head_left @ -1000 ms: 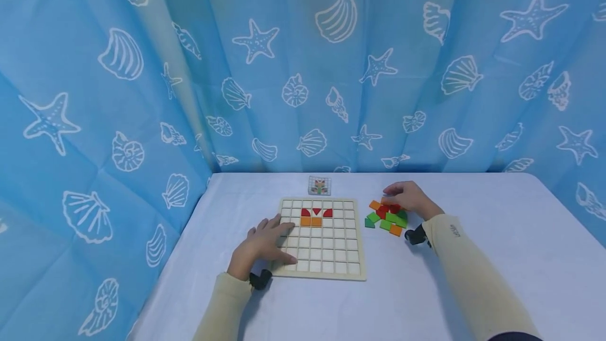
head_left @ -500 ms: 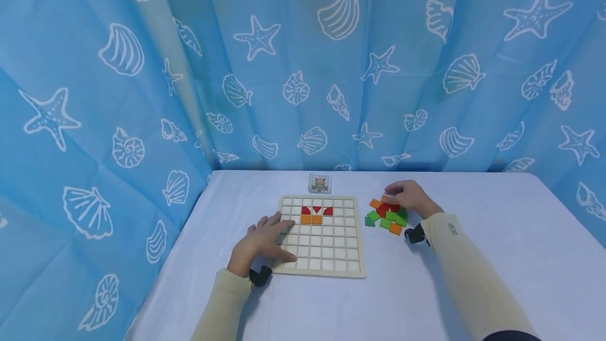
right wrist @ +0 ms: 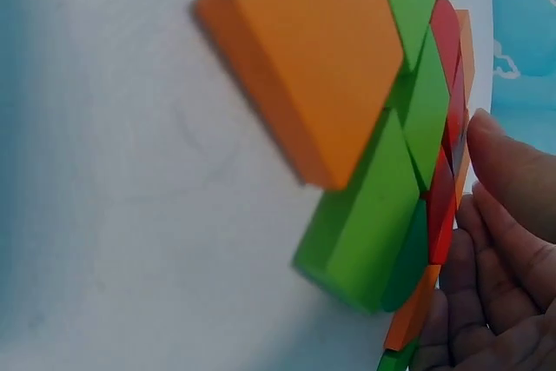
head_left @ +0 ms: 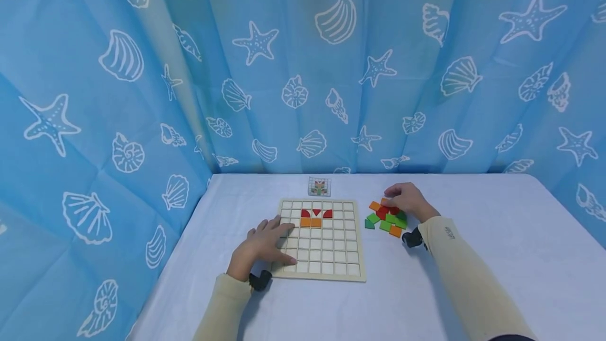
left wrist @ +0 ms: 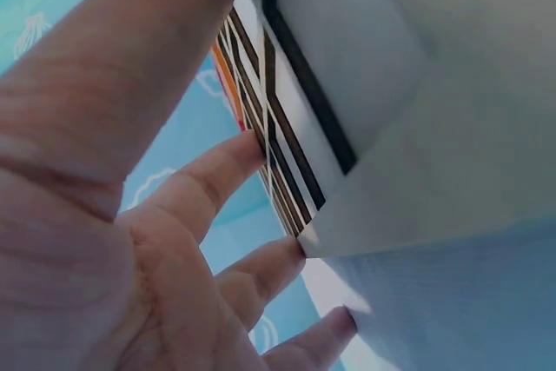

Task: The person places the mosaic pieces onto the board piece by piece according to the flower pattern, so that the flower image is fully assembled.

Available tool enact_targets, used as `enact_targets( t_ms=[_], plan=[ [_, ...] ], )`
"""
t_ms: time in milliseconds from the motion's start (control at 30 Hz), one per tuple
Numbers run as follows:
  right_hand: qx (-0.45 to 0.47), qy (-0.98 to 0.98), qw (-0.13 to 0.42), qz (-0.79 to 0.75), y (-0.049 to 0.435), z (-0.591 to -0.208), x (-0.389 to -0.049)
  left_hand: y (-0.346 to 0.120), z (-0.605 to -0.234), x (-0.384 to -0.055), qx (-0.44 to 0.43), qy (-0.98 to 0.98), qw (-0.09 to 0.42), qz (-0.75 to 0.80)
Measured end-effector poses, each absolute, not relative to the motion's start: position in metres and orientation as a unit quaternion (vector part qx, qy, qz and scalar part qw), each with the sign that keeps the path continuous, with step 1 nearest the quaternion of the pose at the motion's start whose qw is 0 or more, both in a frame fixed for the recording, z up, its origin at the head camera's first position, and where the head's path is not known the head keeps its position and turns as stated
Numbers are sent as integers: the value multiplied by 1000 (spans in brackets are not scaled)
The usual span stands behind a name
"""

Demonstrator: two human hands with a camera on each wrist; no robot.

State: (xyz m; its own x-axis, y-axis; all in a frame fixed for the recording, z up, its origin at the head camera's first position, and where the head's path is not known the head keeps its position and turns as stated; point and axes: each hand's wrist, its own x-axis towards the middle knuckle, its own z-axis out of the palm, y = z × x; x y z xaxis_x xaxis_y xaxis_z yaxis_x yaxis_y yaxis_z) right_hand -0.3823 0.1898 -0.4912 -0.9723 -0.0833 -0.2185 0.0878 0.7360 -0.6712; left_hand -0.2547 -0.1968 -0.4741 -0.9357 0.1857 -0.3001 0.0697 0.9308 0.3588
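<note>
A pale wooden grid board (head_left: 322,277) lies on the table. Red curved-edge tiles (head_left: 327,214), a red triangle tile (head_left: 316,212) and two orange square tiles (head_left: 316,222) sit in its upper cells. My left hand (head_left: 258,243) rests with spread fingers over the board's left side; in the left wrist view, fingertips (left wrist: 291,254) meet its edge. To the board's right, my right hand (head_left: 411,200) reaches into a heap of loose tiles, its fingers loosely bent at the red tiles (right wrist: 441,206) and an orange tile (head_left: 384,201). No tile shows between thumb and fingers.
Behind the board lies a small card (head_left: 319,186) with a coloured grid pattern. Green tiles (head_left: 385,224) and an orange tile (head_left: 395,230) form the heap's near side. A blue shell-print curtain (head_left: 293,67) hangs behind and left of the white-covered table (head_left: 326,312).
My right wrist has shifted slightly left and nearer, with the fingers still at the heap. The left hand and the tiles on the board have stayed in place.
</note>
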Motion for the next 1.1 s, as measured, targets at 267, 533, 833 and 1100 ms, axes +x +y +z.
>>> enact_targets(
  t_ms=[267,533,833,1100],
  plan=[
    [11,928,107,-358,185,-493,-380,-196,-473,-252,66,968,170,172],
    [11,930,109,-351,184,-492,-382,-196,-471,-251,63,967,174,174],
    [17,931,109,-347,184,-491,-387,-196,-469,-254,59,966,178,177],
    [21,926,113,-360,186,-492,-387,-196,-469,-254,54,965,180,184]
  ],
)
